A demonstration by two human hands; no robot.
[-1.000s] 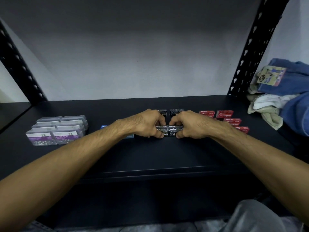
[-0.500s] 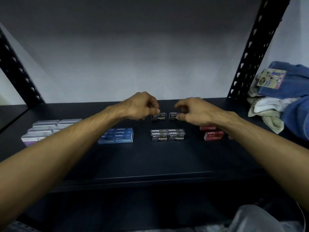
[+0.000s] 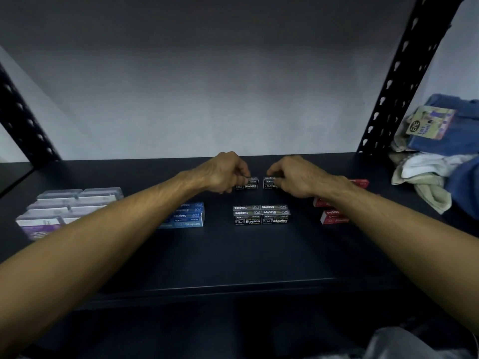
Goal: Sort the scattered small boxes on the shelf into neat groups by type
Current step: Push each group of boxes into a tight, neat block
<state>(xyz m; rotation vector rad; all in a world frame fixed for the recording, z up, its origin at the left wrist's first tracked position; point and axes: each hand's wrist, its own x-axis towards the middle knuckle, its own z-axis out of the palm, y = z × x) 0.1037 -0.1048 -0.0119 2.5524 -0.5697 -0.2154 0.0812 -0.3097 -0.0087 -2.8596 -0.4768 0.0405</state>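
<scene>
On the black shelf, my left hand pinches a black staples box at the back centre. Right beside it, my right hand pinches a second black staples box. In front of them sits a neat block of black staples boxes. A stack of blue staples boxes lies to the left, partly behind my left forearm. Clear paper-clip boxes are grouped at the far left. Red staples boxes lie at the right, partly hidden by my right forearm.
Black perforated uprights stand at the back left and back right. A pile of blue and white towels with a label rests on the neighbouring shelf at the right. A grey wall closes the back.
Both hands left the front block of black boxes and moved back to the two black boxes behind it. They now grip one box each.
</scene>
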